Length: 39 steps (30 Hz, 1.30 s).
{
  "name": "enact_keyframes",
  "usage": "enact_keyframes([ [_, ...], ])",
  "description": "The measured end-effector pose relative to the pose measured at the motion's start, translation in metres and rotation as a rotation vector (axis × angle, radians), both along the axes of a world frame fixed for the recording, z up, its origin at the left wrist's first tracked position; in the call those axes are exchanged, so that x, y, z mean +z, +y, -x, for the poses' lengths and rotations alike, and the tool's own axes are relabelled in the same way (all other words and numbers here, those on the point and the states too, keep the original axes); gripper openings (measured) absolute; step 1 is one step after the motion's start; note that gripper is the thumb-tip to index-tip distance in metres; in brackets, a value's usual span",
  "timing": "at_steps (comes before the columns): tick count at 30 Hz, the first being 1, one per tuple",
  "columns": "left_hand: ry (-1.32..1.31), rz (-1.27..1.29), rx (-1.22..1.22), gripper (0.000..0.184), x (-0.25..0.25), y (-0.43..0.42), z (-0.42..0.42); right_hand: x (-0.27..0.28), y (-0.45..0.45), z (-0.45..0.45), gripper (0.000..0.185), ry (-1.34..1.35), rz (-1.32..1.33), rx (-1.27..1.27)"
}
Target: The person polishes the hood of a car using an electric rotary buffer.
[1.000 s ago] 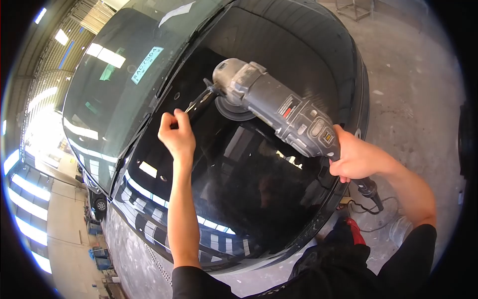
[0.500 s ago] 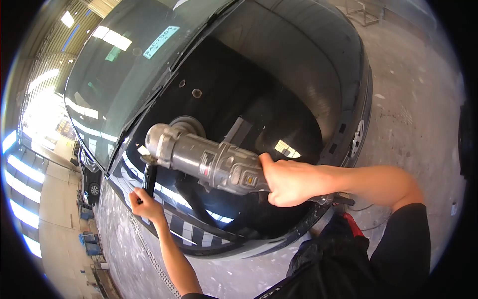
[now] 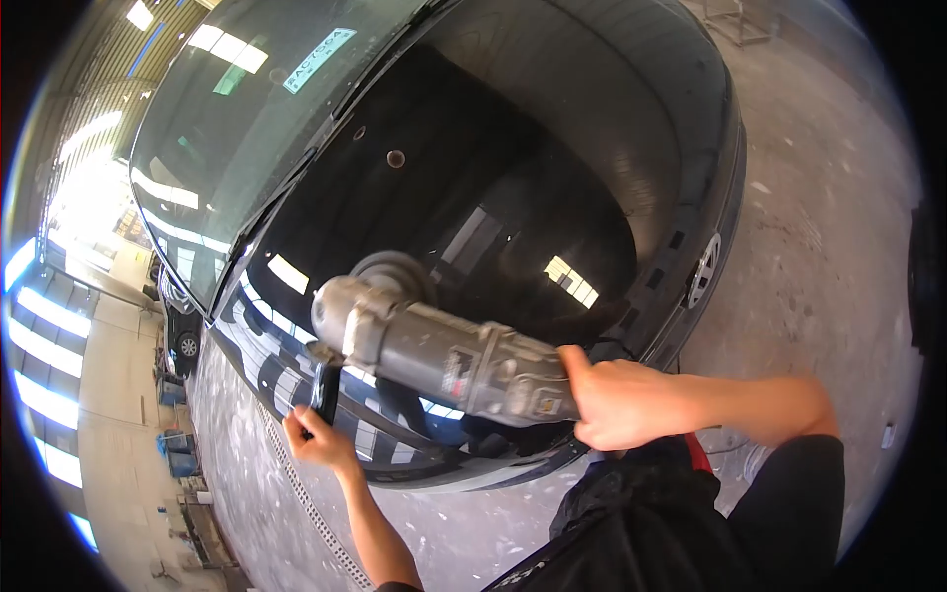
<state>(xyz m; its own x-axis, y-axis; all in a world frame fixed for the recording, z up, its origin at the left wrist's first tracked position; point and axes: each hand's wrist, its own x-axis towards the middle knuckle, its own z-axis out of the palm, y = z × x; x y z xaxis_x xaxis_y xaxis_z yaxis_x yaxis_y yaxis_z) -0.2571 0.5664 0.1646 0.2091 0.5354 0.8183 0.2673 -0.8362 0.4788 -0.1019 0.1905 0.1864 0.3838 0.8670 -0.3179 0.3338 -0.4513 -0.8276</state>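
Observation:
A grey rotary polisher [image 3: 424, 350] lies across the glossy black hood [image 3: 552, 197] of a car. Its round pad [image 3: 395, 271] faces the paint, partly hidden behind the tool's head. My left hand [image 3: 321, 439] is closed around the black side handle [image 3: 325, 390] below that head. Wrapped round the rear of the tool body is my right hand [image 3: 626, 400]; the tail end is hidden behind it. Two small ring-shaped marks show on the hood near the windshield, one of them a brownish ring [image 3: 396, 159].
The windshield [image 3: 256, 118] carries a pale blue plate-like sticker [image 3: 319, 61]. A round badge [image 3: 703, 268] sits on the car's front. Another dark car [image 3: 182, 331] and blue bins [image 3: 180, 454] stand along the left. A perforated drain strip [image 3: 306, 493] crosses the floor.
The polisher has shifted right and toward me across the hood, with both hands moving along with it. Both grips are unchanged. The view has tilted slightly.

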Motion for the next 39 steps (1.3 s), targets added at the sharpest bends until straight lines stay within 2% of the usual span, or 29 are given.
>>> enact_keyframes([
  [2, 0.004, -0.006, -0.142, 0.031, 0.006, -0.019, -0.035, 0.000, -0.027, -0.006, 0.052, 0.039, 0.032, -0.066],
  [4, 0.010, 0.055, -0.231, 0.033, 0.011, -0.042, -0.072, 0.004, -0.052, -0.012, 0.068, 0.055, 0.150, -0.235],
  [8, 0.035, 0.021, -0.410, 0.038, 0.024, -0.085, -0.148, -0.016, -0.096, -0.019, 0.062, 0.012, 0.028, -0.396],
  [10, 0.043, 0.024, -0.470, 0.039, 0.030, -0.109, -0.182, -0.025, -0.111, -0.020, 0.062, 0.002, -0.112, -0.606],
  [12, 0.080, 0.059, -0.548, 0.037, 0.026, -0.119, -0.207, -0.026, -0.121, -0.020, 0.059, 0.025, -0.102, -0.685],
  [14, 0.084, 0.062, -0.626, 0.036, 0.025, -0.133, -0.220, -0.030, -0.132, -0.019, 0.055, 0.152, -0.096, -0.818],
  [18, 0.089, 0.054, -0.664, 0.034, 0.021, -0.135, -0.206, -0.036, -0.130, -0.002, 0.055, 0.183, -0.051, -0.850],
  [19, 0.091, 0.034, -0.637, 0.033, 0.019, -0.130, -0.195, -0.053, -0.128, 0.006, 0.056, 0.016, -0.154, -0.817],
  [24, 0.057, 0.060, -0.536, 0.029, 0.009, -0.088, -0.115, -0.044, -0.091, 0.041, 0.062, 0.062, -0.002, -0.795],
  [26, 0.056, 0.052, -0.457, 0.030, 0.005, -0.073, -0.078, -0.029, -0.067, 0.051, 0.070, 0.066, 0.160, -0.634],
  [27, 0.061, 0.045, -0.406, 0.029, 0.002, -0.062, -0.059, -0.033, -0.059, 0.056, 0.074, 0.049, 0.147, -0.564],
  [34, -0.027, 0.101, -0.037, 0.026, -0.029, 0.000, 0.063, -0.021, 0.009, 0.079, 0.074, 0.029, 0.135, -0.204],
  [39, -0.065, 0.146, -0.044, 0.028, -0.050, -0.005, 0.118, -0.023, 0.012, 0.097, 0.075, -0.013, 0.150, -0.085],
])
